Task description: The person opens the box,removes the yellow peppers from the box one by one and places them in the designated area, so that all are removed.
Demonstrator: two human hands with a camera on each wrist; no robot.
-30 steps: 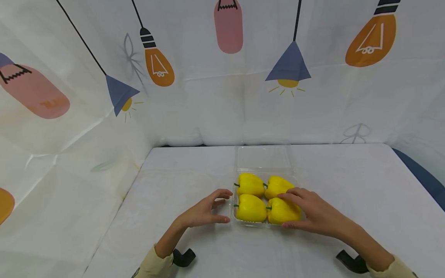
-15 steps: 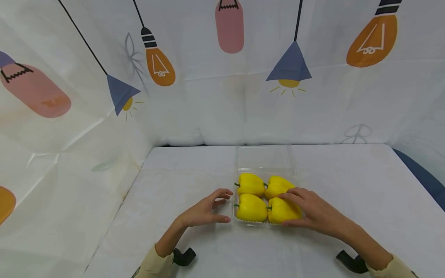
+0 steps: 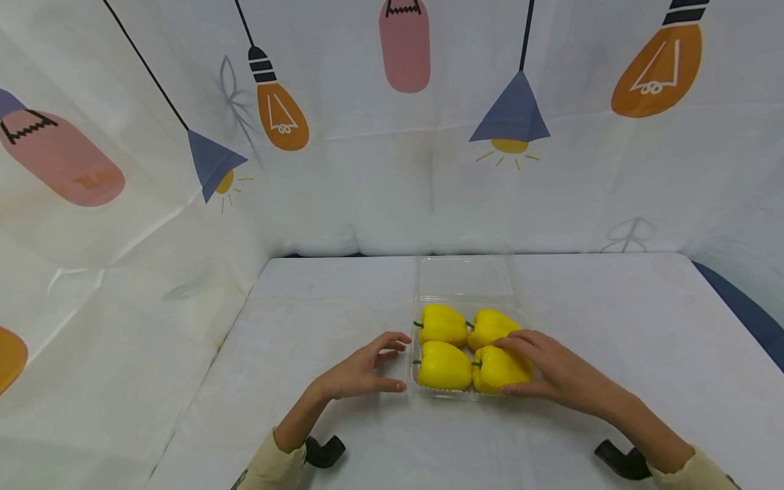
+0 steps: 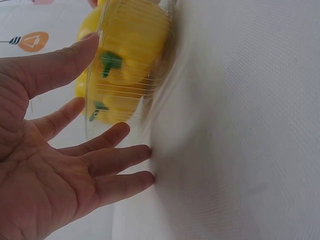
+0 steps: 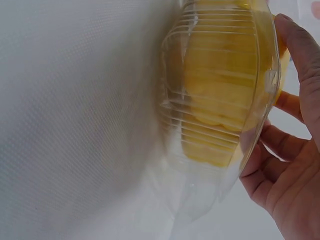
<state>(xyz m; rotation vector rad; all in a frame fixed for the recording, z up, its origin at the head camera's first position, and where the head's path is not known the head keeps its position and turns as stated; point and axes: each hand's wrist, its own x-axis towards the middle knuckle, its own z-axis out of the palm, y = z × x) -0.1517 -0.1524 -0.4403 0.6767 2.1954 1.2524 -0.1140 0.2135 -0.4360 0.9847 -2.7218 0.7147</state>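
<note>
We've got a yellow bell pepper [image 3: 499,369] w/ a green stem at front R of a clear ribbed plastic box [image 3: 442,394], & our R hand [image 3: 554,371] has thumb + fingers curled round it. Three more yellow peppers [image 3: 444,366] sit beside & behind it, v. close. The clear lid [image 3: 464,278] lies open at the back. Our L hand [image 3: 358,373] is just beside the box's L wall, fingers spread, loosely bent, holding nothing; can't tell if the tips touch plastic. All on a white table [image 3: 318,299], patterned white cloth [image 3: 367,190] behind. Risks, we reckon: snug packing means lifting one pepper could drag its neighbours; light box could skid if unbraced; smooth skin could slip our fingers
</note>
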